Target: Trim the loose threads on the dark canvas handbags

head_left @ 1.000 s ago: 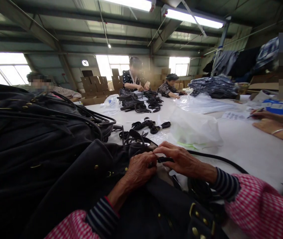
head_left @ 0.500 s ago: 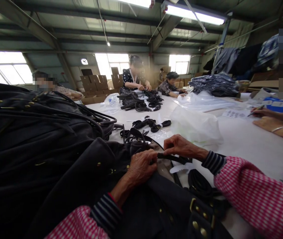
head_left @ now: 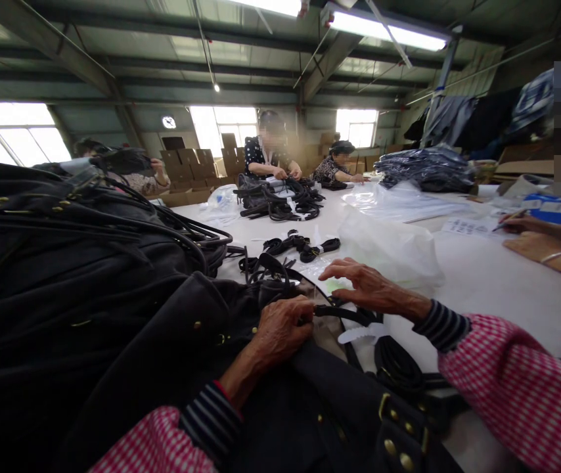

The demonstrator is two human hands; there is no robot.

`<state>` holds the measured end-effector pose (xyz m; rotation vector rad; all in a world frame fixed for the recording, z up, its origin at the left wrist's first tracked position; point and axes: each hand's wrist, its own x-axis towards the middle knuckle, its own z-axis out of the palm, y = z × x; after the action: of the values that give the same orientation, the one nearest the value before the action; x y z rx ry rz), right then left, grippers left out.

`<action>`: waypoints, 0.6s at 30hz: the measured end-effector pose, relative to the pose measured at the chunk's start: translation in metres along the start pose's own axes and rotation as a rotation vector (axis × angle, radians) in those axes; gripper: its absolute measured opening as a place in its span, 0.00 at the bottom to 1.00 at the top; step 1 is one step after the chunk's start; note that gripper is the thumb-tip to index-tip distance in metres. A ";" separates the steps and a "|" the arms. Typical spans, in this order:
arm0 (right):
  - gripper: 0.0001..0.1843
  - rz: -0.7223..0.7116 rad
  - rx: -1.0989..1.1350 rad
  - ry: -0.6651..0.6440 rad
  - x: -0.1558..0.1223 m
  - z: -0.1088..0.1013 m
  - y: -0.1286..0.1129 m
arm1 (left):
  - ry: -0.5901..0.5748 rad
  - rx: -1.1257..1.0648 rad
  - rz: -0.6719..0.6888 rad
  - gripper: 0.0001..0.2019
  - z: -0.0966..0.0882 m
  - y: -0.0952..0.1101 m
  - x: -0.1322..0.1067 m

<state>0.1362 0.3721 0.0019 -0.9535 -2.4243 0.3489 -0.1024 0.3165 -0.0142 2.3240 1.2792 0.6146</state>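
A black fabric bag (head_left: 280,401) with brass buckles and rivets lies in front of me. My left hand (head_left: 285,323) rests on its upper edge, fingers curled round the end of a black strap (head_left: 344,313). The strap runs out to the right, under my other hand. Just above it hovers my right hand (head_left: 372,287), thumb and fingers apart and nothing between them. A white tag (head_left: 359,334) hangs near the strap, beside a coiled black strap (head_left: 399,364) on the white table (head_left: 487,289).
More black bags (head_left: 64,263) are heaped at my left. Bundled straps (head_left: 300,246) and a clear plastic bag (head_left: 393,249) lie ahead. Across the table a person (head_left: 268,157) handles a pile of straps (head_left: 280,197). Another person's hand (head_left: 531,243) writes at the right.
My right hand has let go of the strap, opened and risen slightly. My left hand stays in place. At the far left, a co-worker now lifts a dark item.
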 end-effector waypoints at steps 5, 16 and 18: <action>0.31 -0.214 -0.134 0.049 0.000 0.012 -0.038 | 0.007 0.017 -0.031 0.04 -0.001 -0.001 0.000; 0.14 -0.055 0.128 0.032 0.000 0.039 -0.024 | -0.012 0.073 -0.060 0.05 -0.002 0.000 0.000; 0.06 -0.007 0.171 0.061 -0.001 0.041 -0.023 | -0.017 0.074 -0.049 0.05 -0.003 0.001 0.000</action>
<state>0.1018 0.3525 -0.0238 -0.8680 -2.3005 0.5084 -0.1029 0.3164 -0.0115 2.3444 1.3683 0.5391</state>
